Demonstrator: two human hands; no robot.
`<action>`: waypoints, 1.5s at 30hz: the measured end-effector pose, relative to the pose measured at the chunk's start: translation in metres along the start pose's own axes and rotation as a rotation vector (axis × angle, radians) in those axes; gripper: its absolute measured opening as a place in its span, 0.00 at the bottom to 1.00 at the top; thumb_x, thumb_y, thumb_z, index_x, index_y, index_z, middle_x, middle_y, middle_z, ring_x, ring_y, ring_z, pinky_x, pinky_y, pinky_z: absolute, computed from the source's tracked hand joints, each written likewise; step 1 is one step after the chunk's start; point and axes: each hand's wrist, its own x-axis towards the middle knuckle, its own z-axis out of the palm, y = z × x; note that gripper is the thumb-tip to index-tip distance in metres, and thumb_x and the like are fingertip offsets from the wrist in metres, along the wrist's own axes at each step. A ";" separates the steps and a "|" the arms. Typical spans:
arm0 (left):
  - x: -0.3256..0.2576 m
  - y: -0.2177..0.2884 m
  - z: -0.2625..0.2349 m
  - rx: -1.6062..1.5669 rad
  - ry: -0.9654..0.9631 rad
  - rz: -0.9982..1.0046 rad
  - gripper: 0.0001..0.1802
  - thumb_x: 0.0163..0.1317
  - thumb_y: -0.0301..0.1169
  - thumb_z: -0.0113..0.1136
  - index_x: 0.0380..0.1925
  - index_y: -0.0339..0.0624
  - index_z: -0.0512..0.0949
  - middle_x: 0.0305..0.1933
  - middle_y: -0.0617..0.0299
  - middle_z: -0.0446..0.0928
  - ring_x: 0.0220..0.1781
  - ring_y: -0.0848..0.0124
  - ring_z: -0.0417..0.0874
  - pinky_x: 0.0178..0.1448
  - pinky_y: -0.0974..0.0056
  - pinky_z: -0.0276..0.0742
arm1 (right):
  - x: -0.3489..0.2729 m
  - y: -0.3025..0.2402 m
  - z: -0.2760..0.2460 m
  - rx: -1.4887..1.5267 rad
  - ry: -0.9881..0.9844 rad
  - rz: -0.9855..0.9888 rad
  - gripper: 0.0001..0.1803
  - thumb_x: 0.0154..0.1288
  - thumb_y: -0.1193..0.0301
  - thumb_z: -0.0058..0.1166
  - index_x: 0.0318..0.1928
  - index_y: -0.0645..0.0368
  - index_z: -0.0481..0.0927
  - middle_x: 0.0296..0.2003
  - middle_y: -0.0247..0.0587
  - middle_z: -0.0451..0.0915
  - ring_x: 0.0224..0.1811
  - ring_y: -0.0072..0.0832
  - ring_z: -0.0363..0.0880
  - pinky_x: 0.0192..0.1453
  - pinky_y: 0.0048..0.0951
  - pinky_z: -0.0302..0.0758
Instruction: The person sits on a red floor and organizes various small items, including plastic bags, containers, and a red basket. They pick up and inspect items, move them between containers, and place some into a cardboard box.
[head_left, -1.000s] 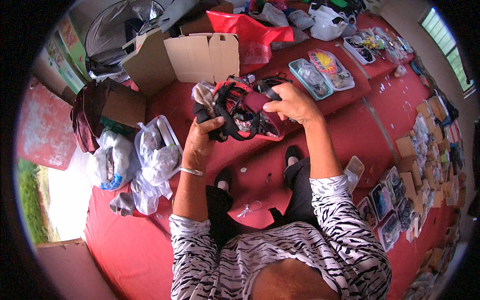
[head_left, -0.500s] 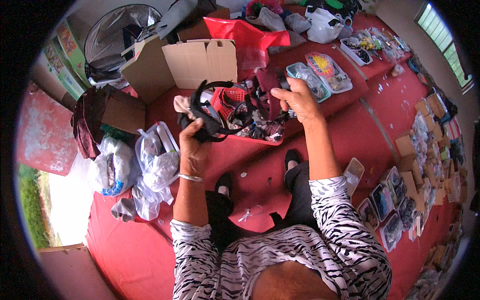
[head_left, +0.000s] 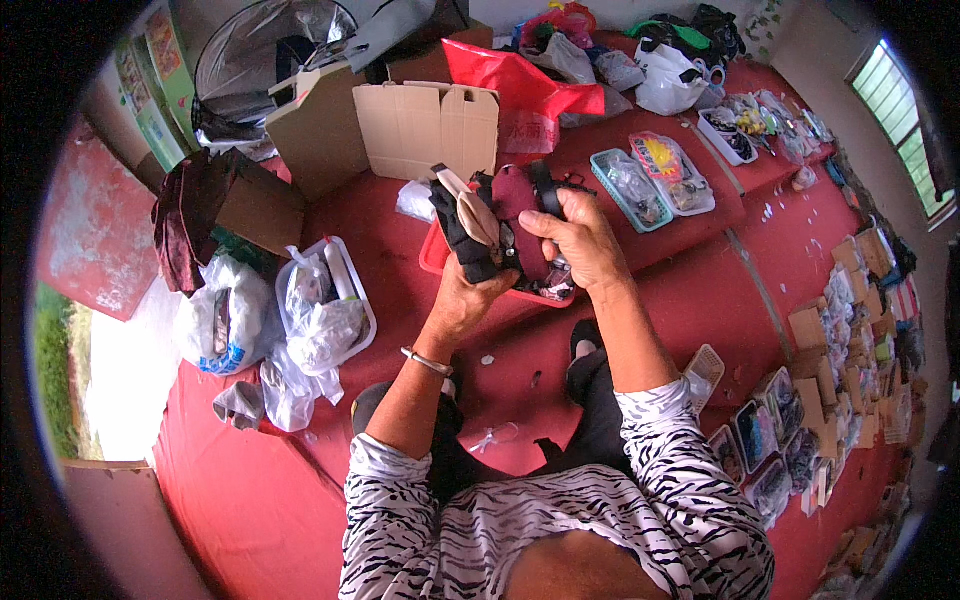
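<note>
My left hand [head_left: 466, 302] is closed round a bunch of black and beige headbands [head_left: 474, 218] held over the red basket [head_left: 434, 250]. Close beside it, my right hand [head_left: 588, 243] grips a wide maroon headband [head_left: 514, 212] together with a black one. The two bunches nearly meet, and I cannot tell whether they touch. Beneath them the basket is mostly covered by the hands and headbands; some patterned fabric pieces show at its near right edge.
Left of the basket stands a white tray [head_left: 368, 330] of plastic-wrapped goods beside a stuffed plastic bag [head_left: 222, 318]. Behind is an open cardboard box [head_left: 425, 130]. A teal basket [head_left: 600, 165] and a white tray [head_left: 702, 205] lie to the right, with several packed boxes farther right.
My left hand has moved right with its headbands, close to my right hand. The basket's contents, visible before, are now largely hidden. The whole view has shifted slightly.
</note>
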 end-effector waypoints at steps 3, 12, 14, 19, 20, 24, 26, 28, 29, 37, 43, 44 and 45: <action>-0.003 0.002 0.000 -0.052 0.002 -0.024 0.13 0.46 0.19 0.63 0.30 0.41 0.70 0.30 0.72 0.66 0.33 0.76 0.69 0.40 0.69 0.69 | 0.000 0.001 0.001 0.073 -0.051 0.054 0.06 0.56 0.69 0.57 0.29 0.56 0.76 0.20 0.25 0.72 0.15 0.13 0.64 0.19 0.17 0.62; 0.000 -0.005 0.000 -0.126 0.016 -0.120 0.14 0.45 0.22 0.66 0.24 0.43 0.67 0.26 0.71 0.64 0.28 0.76 0.65 0.33 0.69 0.64 | 0.018 0.036 0.006 -0.639 0.216 -0.047 0.26 0.61 0.52 0.51 0.28 0.69 0.73 0.29 0.64 0.76 0.36 0.48 0.79 0.39 0.42 0.69; 0.002 -0.009 0.001 -0.179 -0.007 -0.086 0.13 0.46 0.21 0.66 0.24 0.43 0.68 0.26 0.72 0.64 0.28 0.77 0.66 0.34 0.69 0.65 | 0.014 0.036 0.006 -0.609 0.181 0.013 0.27 0.60 0.51 0.51 0.31 0.70 0.74 0.29 0.62 0.77 0.36 0.44 0.79 0.39 0.40 0.70; 0.000 0.000 0.007 0.000 -0.078 -0.092 0.11 0.50 0.24 0.66 0.28 0.41 0.71 0.28 0.73 0.67 0.31 0.79 0.67 0.36 0.72 0.67 | 0.006 0.031 0.001 0.047 -0.104 0.030 0.18 0.54 0.60 0.61 0.38 0.61 0.81 0.31 0.34 0.80 0.35 0.24 0.75 0.46 0.30 0.70; 0.000 0.001 0.008 0.036 -0.106 -0.083 0.11 0.51 0.25 0.66 0.29 0.41 0.71 0.29 0.73 0.67 0.31 0.80 0.67 0.36 0.72 0.67 | 0.006 0.028 -0.001 0.041 -0.060 0.075 0.17 0.51 0.64 0.63 0.40 0.58 0.80 0.35 0.29 0.80 0.36 0.22 0.75 0.47 0.27 0.70; 0.002 -0.001 -0.008 -0.016 -0.156 -0.145 0.13 0.53 0.31 0.67 0.33 0.41 0.72 0.30 0.74 0.66 0.31 0.80 0.66 0.36 0.72 0.66 | 0.004 0.015 0.005 -0.117 -0.023 -0.008 0.24 0.49 0.63 0.63 0.47 0.60 0.76 0.40 0.33 0.78 0.42 0.20 0.73 0.49 0.26 0.69; 0.007 -0.014 -0.017 0.013 -0.256 -0.188 0.14 0.53 0.32 0.67 0.34 0.41 0.72 0.31 0.74 0.66 0.32 0.80 0.66 0.37 0.72 0.66 | 0.002 0.014 0.004 0.005 -0.069 -0.049 0.23 0.51 0.64 0.62 0.46 0.60 0.75 0.39 0.33 0.78 0.42 0.21 0.72 0.50 0.27 0.68; 0.005 -0.018 -0.016 0.009 -0.258 -0.160 0.16 0.52 0.33 0.69 0.36 0.41 0.72 0.34 0.73 0.67 0.35 0.80 0.66 0.39 0.72 0.66 | 0.004 0.019 0.011 0.105 -0.109 -0.146 0.18 0.55 0.65 0.59 0.44 0.60 0.75 0.37 0.31 0.77 0.41 0.21 0.72 0.50 0.28 0.68; 0.003 -0.015 -0.015 0.008 -0.254 -0.147 0.18 0.51 0.33 0.70 0.37 0.42 0.72 0.35 0.72 0.67 0.37 0.80 0.66 0.40 0.71 0.67 | 0.003 0.017 0.010 -0.068 -0.160 -0.138 0.16 0.58 0.65 0.56 0.44 0.60 0.75 0.37 0.30 0.77 0.41 0.20 0.71 0.50 0.28 0.68; 0.003 -0.007 -0.012 -0.022 -0.321 -0.131 0.19 0.52 0.28 0.68 0.43 0.40 0.72 0.38 0.71 0.70 0.41 0.77 0.69 0.46 0.70 0.69 | 0.002 0.017 0.008 0.344 -0.239 -0.013 0.23 0.47 0.70 0.64 0.47 0.57 0.77 0.42 0.30 0.78 0.46 0.23 0.74 0.58 0.27 0.64; 0.004 -0.008 -0.002 0.000 -0.340 -0.155 0.19 0.54 0.29 0.66 0.44 0.38 0.73 0.39 0.69 0.72 0.42 0.76 0.70 0.49 0.69 0.69 | 0.003 0.017 0.011 0.317 -0.269 -0.034 0.25 0.40 0.78 0.62 0.45 0.59 0.75 0.37 0.30 0.77 0.40 0.23 0.74 0.51 0.25 0.69; 0.006 -0.009 -0.004 0.027 -0.391 -0.145 0.18 0.54 0.29 0.66 0.44 0.38 0.73 0.39 0.69 0.72 0.42 0.76 0.70 0.49 0.69 0.69 | 0.007 0.029 0.012 0.326 -0.276 -0.042 0.25 0.40 0.78 0.62 0.45 0.59 0.75 0.38 0.30 0.77 0.40 0.23 0.74 0.50 0.26 0.70; 0.004 -0.011 -0.007 0.019 -0.355 -0.141 0.19 0.54 0.29 0.66 0.44 0.38 0.73 0.39 0.69 0.72 0.42 0.76 0.70 0.48 0.69 0.69 | 0.006 0.029 0.015 0.299 -0.206 -0.039 0.26 0.39 0.78 0.61 0.45 0.58 0.74 0.38 0.30 0.77 0.40 0.22 0.74 0.51 0.27 0.70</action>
